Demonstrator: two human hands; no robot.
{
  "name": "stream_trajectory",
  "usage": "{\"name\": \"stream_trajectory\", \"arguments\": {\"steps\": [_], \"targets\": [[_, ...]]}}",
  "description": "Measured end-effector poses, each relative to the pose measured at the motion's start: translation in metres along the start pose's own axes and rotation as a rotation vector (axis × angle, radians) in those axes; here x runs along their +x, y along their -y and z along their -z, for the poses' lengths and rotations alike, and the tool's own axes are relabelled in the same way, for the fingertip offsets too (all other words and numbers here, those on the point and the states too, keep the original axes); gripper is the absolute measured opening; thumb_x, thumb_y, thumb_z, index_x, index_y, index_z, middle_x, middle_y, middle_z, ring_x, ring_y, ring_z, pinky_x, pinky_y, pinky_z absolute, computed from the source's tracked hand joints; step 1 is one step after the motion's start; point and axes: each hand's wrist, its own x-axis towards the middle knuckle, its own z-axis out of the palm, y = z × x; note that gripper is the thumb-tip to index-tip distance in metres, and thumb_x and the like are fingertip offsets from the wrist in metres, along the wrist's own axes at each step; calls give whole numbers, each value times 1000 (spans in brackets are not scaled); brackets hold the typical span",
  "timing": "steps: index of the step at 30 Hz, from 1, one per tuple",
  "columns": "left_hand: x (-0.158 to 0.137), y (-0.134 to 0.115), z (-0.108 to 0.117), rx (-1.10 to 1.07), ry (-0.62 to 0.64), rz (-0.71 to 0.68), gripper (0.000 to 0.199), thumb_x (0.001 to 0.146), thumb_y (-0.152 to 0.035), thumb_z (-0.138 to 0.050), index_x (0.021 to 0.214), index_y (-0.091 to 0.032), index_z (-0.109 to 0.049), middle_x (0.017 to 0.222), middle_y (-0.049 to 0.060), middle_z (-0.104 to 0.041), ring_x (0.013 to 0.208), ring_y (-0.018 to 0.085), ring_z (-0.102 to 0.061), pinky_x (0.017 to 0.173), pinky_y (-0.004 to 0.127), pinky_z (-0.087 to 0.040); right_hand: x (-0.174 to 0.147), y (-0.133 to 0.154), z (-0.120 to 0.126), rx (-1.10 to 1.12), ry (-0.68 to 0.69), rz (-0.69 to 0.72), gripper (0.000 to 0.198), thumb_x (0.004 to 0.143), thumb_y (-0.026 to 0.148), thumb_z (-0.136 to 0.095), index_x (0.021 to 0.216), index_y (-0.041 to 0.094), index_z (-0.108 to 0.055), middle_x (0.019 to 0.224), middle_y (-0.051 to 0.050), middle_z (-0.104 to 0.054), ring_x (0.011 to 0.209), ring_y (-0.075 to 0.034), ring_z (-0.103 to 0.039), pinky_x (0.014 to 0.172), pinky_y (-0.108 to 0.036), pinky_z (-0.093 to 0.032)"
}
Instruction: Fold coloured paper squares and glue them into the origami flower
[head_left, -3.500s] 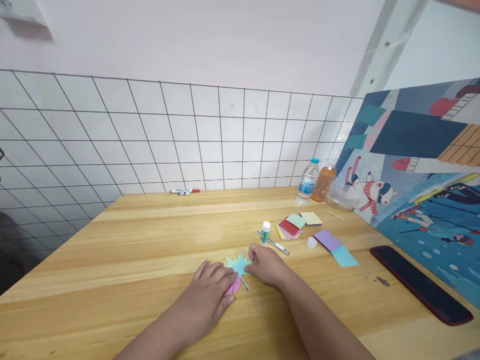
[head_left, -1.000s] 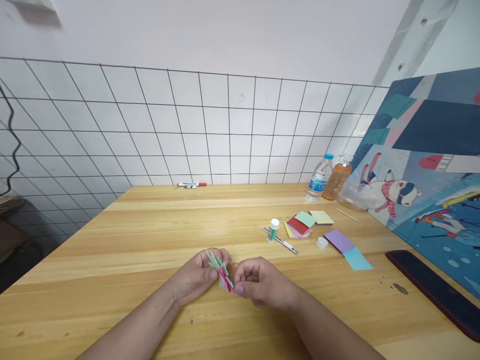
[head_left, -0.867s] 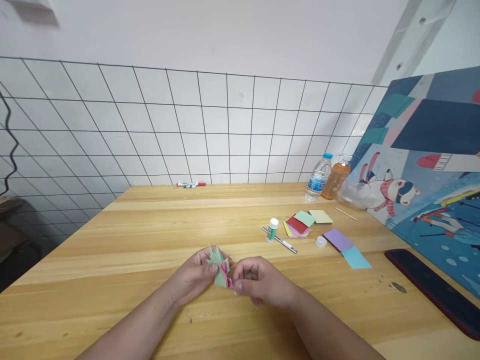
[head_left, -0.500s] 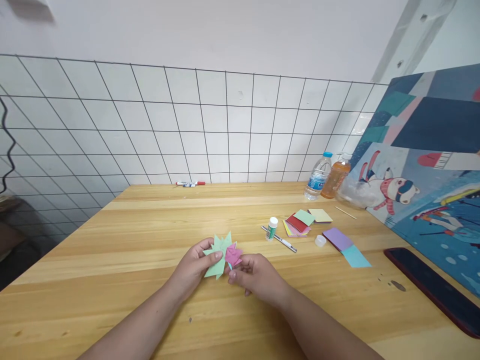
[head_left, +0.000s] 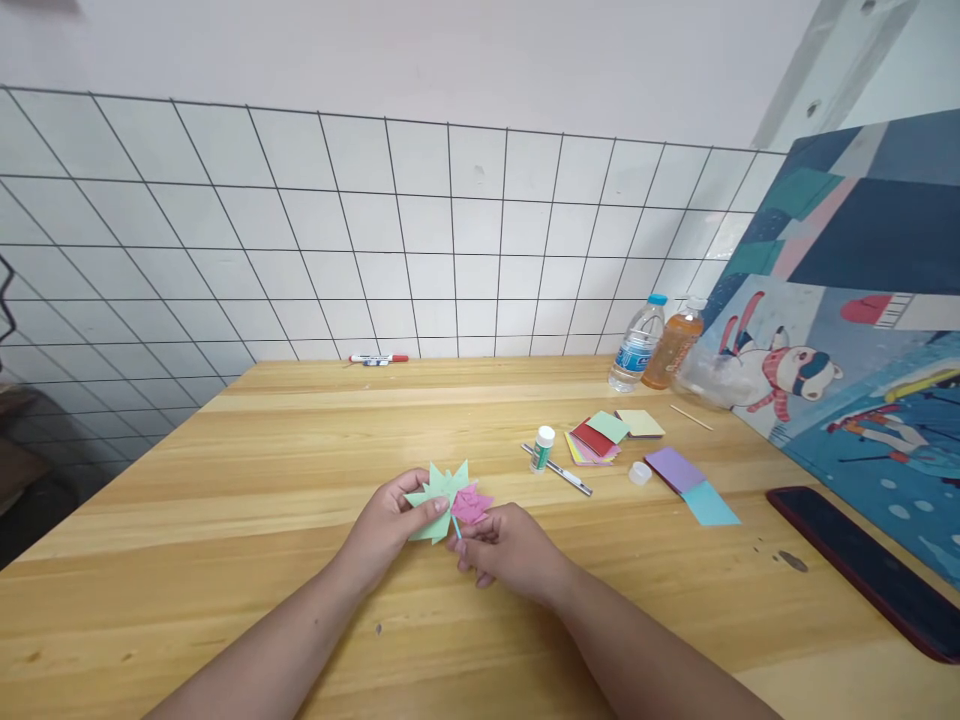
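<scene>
Pinched between the thumb and fingers of my left hand is a pale green, spiky folded-paper piece. My right hand closes its thumb and fingertips on the lower end of a thin light-blue stem. A pink folded-paper flower sits just above my right fingers, against the right side of the green paper. Where the stem joins the papers is hidden.
Beyond my right hand stand a glue stick and a utility knife. Coloured paper squares, a clear cap, purple and blue sheets and a phone lie rightward. Two bottles stand behind.
The pink flower has tilted and shifted slightly right, and more of the blue stem shows. My right fingers sit lower on the stem. The camera view has shifted slightly.
</scene>
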Motion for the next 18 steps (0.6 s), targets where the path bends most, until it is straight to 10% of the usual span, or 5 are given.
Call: {"name": "stream_trajectory", "arguments": {"steps": [18], "targets": [[0, -10, -8, 83, -116, -59, 53, 62, -34, -77, 102, -20, -45, 71, -3, -64, 56, 13, -60, 54, 22, -44, 1, -1, -3, 66, -50, 32, 27, 65, 37, -69, 79, 15, -66, 68, -2, -61, 59, -12, -54, 54, -25, -46]]}}
